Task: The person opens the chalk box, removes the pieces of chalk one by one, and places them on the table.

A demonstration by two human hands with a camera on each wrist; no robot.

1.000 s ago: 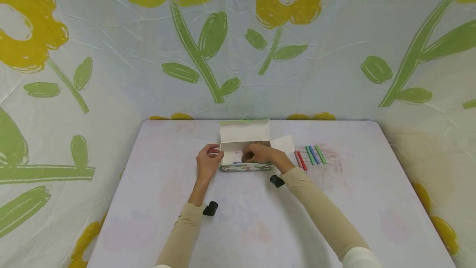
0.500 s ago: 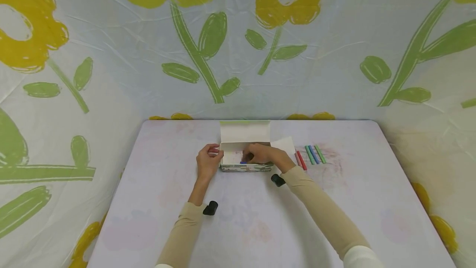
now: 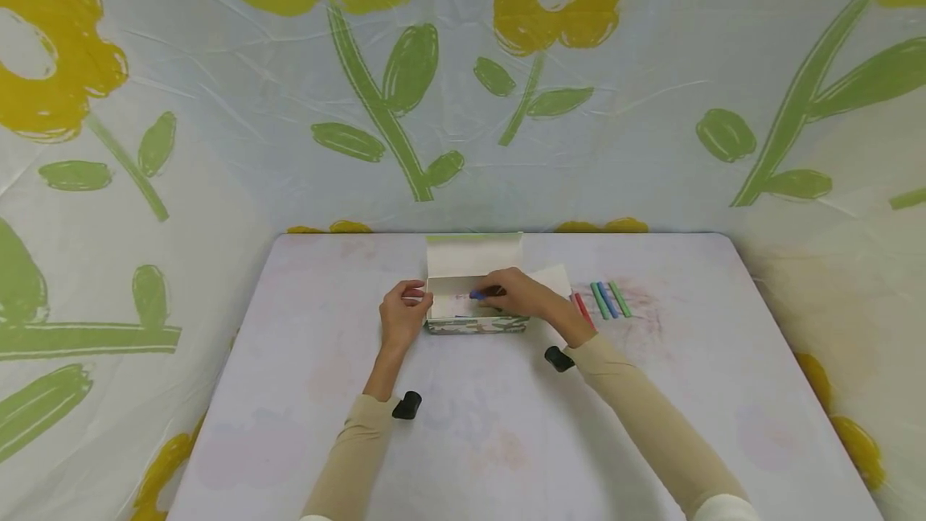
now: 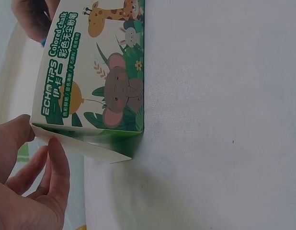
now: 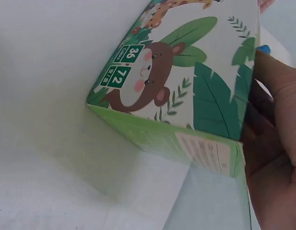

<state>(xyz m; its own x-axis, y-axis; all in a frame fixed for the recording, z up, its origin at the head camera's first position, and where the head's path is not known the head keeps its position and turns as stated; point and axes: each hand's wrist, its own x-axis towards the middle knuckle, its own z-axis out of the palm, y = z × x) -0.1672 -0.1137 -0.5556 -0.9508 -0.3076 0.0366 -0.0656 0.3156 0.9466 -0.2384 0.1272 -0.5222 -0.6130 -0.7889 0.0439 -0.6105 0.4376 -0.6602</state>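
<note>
Pinching one blue chalk [image 3: 477,294], the right grip [image 3: 512,293] overhangs one box [image 3: 477,326].

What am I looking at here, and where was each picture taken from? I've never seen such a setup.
There is no machine: a person works bare-handed. The widest view is filmed from the head, looking forward and down; the other two are filmed from each wrist. On the table stands an open chalk box; red, green and blue chalk sticks lie to its right. The left hand holds the box's left end. The right hand pinches a blue stick over the box's opening.
</note>
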